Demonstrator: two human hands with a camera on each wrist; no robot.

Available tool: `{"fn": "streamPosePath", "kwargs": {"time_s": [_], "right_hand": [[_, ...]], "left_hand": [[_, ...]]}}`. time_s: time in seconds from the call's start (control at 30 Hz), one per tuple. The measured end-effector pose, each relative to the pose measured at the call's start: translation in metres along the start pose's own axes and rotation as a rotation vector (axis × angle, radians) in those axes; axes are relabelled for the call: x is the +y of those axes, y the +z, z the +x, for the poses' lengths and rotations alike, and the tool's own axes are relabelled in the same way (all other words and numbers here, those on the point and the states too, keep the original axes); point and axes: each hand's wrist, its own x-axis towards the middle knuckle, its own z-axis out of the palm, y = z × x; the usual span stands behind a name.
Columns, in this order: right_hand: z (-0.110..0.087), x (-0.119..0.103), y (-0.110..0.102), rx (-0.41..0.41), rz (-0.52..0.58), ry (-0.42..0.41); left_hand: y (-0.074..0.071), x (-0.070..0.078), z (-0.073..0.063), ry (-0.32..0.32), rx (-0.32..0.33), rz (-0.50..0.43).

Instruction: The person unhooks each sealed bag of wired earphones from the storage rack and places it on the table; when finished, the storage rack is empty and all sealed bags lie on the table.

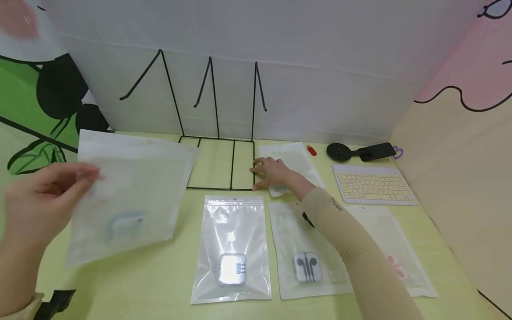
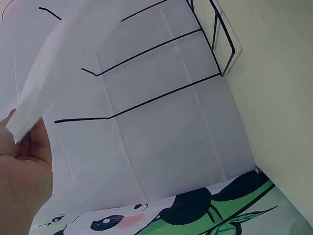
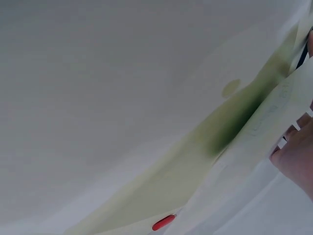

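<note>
My left hand point(image 1: 48, 200) pinches the edge of a white translucent bag point(image 1: 138, 182) between thumb and fingers, holding it raised at the left. A blue-outlined item shows faintly through its lower part. In the left wrist view, that bag point(image 2: 58, 63) is seen nearly edge-on. At the base of a black wire rack point(image 1: 233, 164), my right hand point(image 1: 276, 172) reaches its spread fingers to the right-hand bar. Beneath this hand lies another white bag point(image 1: 298, 160). The rack stands against the back wall with three upright hooks, none carrying a bag.
In front lie a clear bag with a square case point(image 1: 232, 269), a bag with wired earphones point(image 1: 308, 267) and a bag with a pink item point(image 1: 396, 266). At the right are a white keyboard point(image 1: 374, 184), a black stand point(image 1: 360, 152) and a red USB stick point(image 1: 311, 150).
</note>
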Motion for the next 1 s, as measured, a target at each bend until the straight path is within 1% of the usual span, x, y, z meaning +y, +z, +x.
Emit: {"fn": "streamPosePath", "kwargs": {"time_s": [0.07, 0.1, 0.27, 0.33, 0.43, 0.57, 0.8, 0.9, 1.0], "right_hand": [[0.000, 0.000, 0.000, 0.001, 0.000, -0.001], [0.000, 0.000, 0.000, 0.002, 0.001, -0.001], [0.000, 0.000, 0.000, 0.003, 0.003, -0.003], [0.000, 0.000, 0.000, 0.002, 0.002, -0.004], [0.000, 0.001, 0.000, 0.005, 0.001, -0.005], [0.001, 0.001, 0.000, 0.008, -0.008, -0.006], [0.001, 0.001, 0.000, 0.005, -0.015, -0.006], [0.002, 0.002, 0.000, 0.003, -0.022, -0.006], [0.003, 0.003, 0.002, 0.003, -0.027, -0.005]], "left_hand": [[0.001, -0.003, -0.002, -0.009, -0.030, 0.029], [0.001, -0.004, -0.003, -0.007, -0.045, 0.024], [0.004, -0.014, -0.004, -0.001, -0.112, 0.092], [0.004, -0.018, -0.005, -0.021, -0.127, 0.124], [0.004, -0.024, -0.006, -0.072, -0.147, 0.172], [0.000, -0.033, -0.007, -0.150, -0.200, 0.210], [-0.009, -0.050, -0.011, -0.356, -0.313, 0.189], [-0.012, -0.057, -0.012, -0.402, -0.377, 0.213], [-0.015, -0.063, -0.013, -0.413, -0.443, 0.252]]}}
